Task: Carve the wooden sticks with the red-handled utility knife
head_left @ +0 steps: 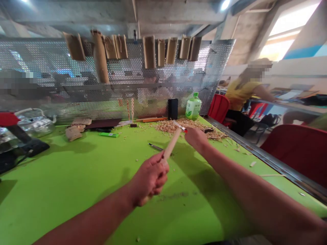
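My left hand [153,175] is wrapped round the lower part of a pale wooden stick [171,144], which slants up and to the right above the green table. At the stick's far end, my right hand [196,136] is closed round a knife with a red part at its handle; its light blade [178,125] points away to the upper left, by the stick's tip. Below and behind the stick lies a thin dark tool [155,146]. A pile of wood shavings [166,127] spreads behind my right hand.
At the back stand a green bottle [193,107], a black box [173,109] and small twisted carvings [132,110]. A green packet [108,134] lies nearer, and a kettle [38,122] is at the left. A person in yellow [238,92] sits beyond the table's right edge.
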Motion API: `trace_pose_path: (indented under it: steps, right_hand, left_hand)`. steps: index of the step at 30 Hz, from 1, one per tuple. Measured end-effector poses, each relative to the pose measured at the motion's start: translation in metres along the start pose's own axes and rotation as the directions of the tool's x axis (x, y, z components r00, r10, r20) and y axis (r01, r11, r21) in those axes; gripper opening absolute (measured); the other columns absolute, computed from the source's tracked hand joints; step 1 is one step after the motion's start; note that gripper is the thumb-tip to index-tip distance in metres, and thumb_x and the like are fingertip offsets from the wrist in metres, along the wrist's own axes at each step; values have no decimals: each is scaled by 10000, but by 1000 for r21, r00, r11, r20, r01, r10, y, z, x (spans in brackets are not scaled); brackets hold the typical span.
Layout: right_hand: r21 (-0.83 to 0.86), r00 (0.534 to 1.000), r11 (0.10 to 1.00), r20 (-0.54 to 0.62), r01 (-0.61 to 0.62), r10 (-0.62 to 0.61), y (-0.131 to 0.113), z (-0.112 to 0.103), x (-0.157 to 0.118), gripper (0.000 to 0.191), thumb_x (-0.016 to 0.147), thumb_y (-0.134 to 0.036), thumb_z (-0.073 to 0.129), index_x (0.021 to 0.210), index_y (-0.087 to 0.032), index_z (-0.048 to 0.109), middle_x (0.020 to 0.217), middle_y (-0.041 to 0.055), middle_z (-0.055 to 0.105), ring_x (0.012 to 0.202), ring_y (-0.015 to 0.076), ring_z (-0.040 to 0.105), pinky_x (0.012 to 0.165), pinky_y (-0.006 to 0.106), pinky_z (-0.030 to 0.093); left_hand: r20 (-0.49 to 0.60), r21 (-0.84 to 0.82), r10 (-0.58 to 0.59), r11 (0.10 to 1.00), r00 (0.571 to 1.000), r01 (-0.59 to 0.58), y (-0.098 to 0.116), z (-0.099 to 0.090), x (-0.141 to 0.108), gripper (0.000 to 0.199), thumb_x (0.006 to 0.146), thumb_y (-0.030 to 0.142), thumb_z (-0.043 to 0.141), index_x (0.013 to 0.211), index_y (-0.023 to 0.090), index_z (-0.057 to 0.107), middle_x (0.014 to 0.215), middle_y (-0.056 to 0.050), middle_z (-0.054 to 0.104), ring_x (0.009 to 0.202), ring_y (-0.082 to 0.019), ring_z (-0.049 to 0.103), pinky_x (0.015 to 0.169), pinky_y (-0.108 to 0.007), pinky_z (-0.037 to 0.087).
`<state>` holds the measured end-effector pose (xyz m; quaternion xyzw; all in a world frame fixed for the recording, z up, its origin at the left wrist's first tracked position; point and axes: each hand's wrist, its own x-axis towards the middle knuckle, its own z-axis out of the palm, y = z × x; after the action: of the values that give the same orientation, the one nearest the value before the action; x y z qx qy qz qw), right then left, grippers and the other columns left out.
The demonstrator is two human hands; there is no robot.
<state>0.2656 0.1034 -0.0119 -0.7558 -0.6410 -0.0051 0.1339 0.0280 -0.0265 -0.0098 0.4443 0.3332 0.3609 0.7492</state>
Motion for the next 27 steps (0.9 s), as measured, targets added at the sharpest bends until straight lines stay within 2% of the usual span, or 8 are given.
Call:
trace_pose_path:
  steps: [2,4,6,9,12,15,19,27]
  right_hand:
    - [12,998,998,-5,-59,59,10,-3,5,314,860,-207,437,1046,-189,688,974,135,714,829,246,655,588,272,356]
    - [46,998,998,-40,-48,50,11,-3,1,324,869,-234,433,1061,-189,689,969,124,716,821,229,645,585,264,347]
    - [104,997,994,-69,23,-16,1,0,-9,314,864,-260,445,1047,-208,695,925,92,718,774,200,622,578,252,330]
    - [170,980,969,-106,182,-166,-22,6,-29,279,848,-282,463,980,-223,701,817,53,700,665,166,562,556,248,291]
    - [196,962,943,-109,268,-251,-37,11,-43,248,839,-291,464,898,-214,692,716,33,658,580,145,490,532,254,255]
    - [233,958,929,-93,287,-272,-40,14,-46,236,839,-288,457,867,-207,677,680,21,629,556,133,461,529,248,250]
    - [239,954,923,-85,301,-289,-40,17,-46,233,837,-287,463,876,-206,678,688,19,628,554,127,450,529,242,249]
    - [152,954,943,-2,298,-301,-55,11,-61,227,830,-281,486,913,-231,691,699,22,662,526,124,453,500,250,215]
  left_hand:
    - [24,-14,9,1000,1000,-9,-3,-2,0,274,865,312,587,1107,209,510,621,87,417,393,-26,236,321,-138,229]
    - [-26,-28,50,998,998,-51,-4,-8,5,211,851,294,594,1025,195,526,609,88,407,384,-21,230,318,-139,213]
    - [-86,-36,92,995,992,-95,-3,-16,13,140,869,311,557,873,176,520,608,78,418,372,-15,237,315,-144,202]
    - [-107,-67,107,991,989,-114,0,-26,22,244,897,356,493,743,167,482,555,76,381,361,-20,245,322,-152,226]
    - [-108,-89,147,984,983,-157,0,-28,25,166,847,319,595,842,163,537,592,71,415,407,-28,317,359,-151,297]
    - [-125,-81,175,979,977,-186,-2,-27,25,279,801,265,671,1042,179,562,579,85,392,442,-43,349,393,-148,342]
    - [-149,-39,185,980,971,-193,-5,-28,27,309,804,275,675,1077,190,558,575,87,374,453,-54,365,396,-157,366]
    - [-121,-48,170,983,978,-177,-3,-27,26,325,807,259,673,1096,210,532,761,50,504,437,-4,324,372,-127,256]
